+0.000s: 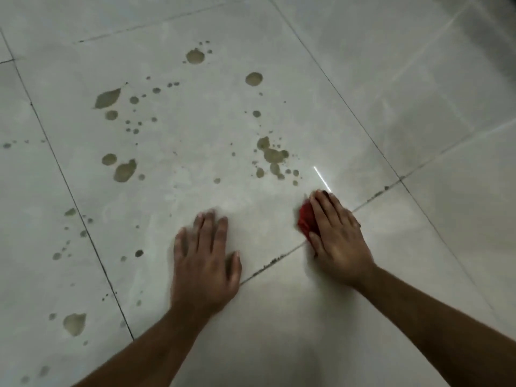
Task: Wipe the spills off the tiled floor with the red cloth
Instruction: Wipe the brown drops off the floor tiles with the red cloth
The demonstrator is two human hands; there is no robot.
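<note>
**A:** Right hand first: palm down, fingers stretched long and close together, pressing flat on the red cloth. The cloth is bunched up beneath it, with only a crumpled red edge poking out on the thumb side.

**B:** And it sits right by the grout line, the dark, gritty seam running diagonally under that hand. What about the other one?

**A:** Left hand is empty, spread wide, fingers fanned, flat on the bare tile just beside the right hand. The fingertips look blurred.

**B:** The tiled floor itself is pale grey, glossy, faintly marbled. There's a thin bright glint just beyond the right hand's fingertips.

**A:** Moving outward now: the nearest spills lie just beyond the cloth, a clump of murky, brownish blotches with small round droplets scattered around it.

**B:** Further off, a rounded puddle and another near the tile's far edge. Over on the left, a leaf-shaped patch and a pair of oval ones, ringed by fine specks.

**A:** One more teardrop blotch on the neighbouring tile, near the left forearm. The patch between the hands looks smeary and dull.
</note>
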